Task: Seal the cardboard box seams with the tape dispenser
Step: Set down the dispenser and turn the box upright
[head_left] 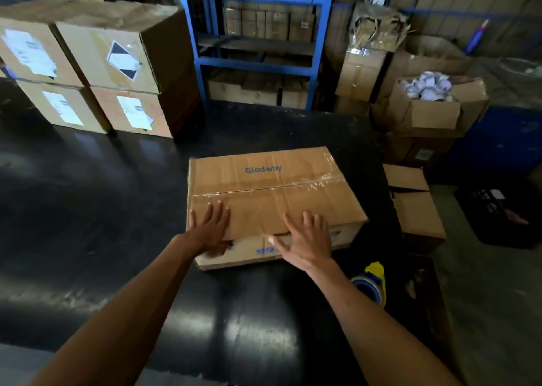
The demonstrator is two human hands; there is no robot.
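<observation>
A flat brown cardboard box (264,180) printed "Gladway" lies on the black table (88,224). Clear tape runs along its centre seam from left to right. My left hand (209,227) rests on the box's near left corner, fingers spread on top and thumb wrapped down the front side. My right hand (305,236) lies flat over the near edge towards the right, fingers apart. The tape dispenser (371,283), yellow with a blue roll, sits on the table just right of my right forearm; neither hand touches it.
Stacked labelled cartons (88,69) stand at the table's back left. A blue metal rack (258,48) with boxes is behind. Open cartons (434,104) and a smaller box (416,206) crowd the right side beyond the table's edge.
</observation>
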